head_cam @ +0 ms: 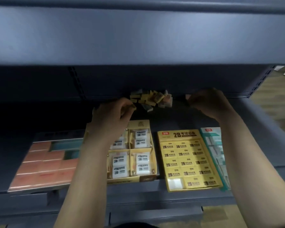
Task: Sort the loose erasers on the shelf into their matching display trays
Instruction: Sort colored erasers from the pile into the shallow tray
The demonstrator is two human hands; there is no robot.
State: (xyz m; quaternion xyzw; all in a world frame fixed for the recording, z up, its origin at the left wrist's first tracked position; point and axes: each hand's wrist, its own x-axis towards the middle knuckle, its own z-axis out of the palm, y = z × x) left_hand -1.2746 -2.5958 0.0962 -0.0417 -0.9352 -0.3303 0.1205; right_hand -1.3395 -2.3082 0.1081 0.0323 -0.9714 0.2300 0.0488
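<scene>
1. The upper shelf (138,38) hung low across the top half of the frame and left the back of the lower shelf (253,129) in shadow. Colours could easily be misread in that gloom, and a misread colour means the wrong tray.
2. Four trays lined the lower frame: the pink tray (44,163) at lower left with gaps showing, the gold tray (139,124) of wrapped white erasers at centre, the yellow 2B tray (179,134) right of centre, and the teal tray (209,130) at the right edge. The yellow one looked to overhang the front lip, so a dragged forearm could tip it.
3. The pile of loose erasers (155,98) sat heaped at mid-frame behind the trays, between the two hands. Pulling from its edge could topple it and send pieces further back into the dark.
4. The left hand (110,114), left of the pile, had its fingers curled in a pinch. The right hand (209,102), to the pile's right, was curled too, with a pinkish piece (187,96) at its fingertips; I couldn't tell how firmly it was held.
5. The yellow eraser (133,107) was nipped at the left fingertips, a thin grip that could slip on the way to the trays.
</scene>
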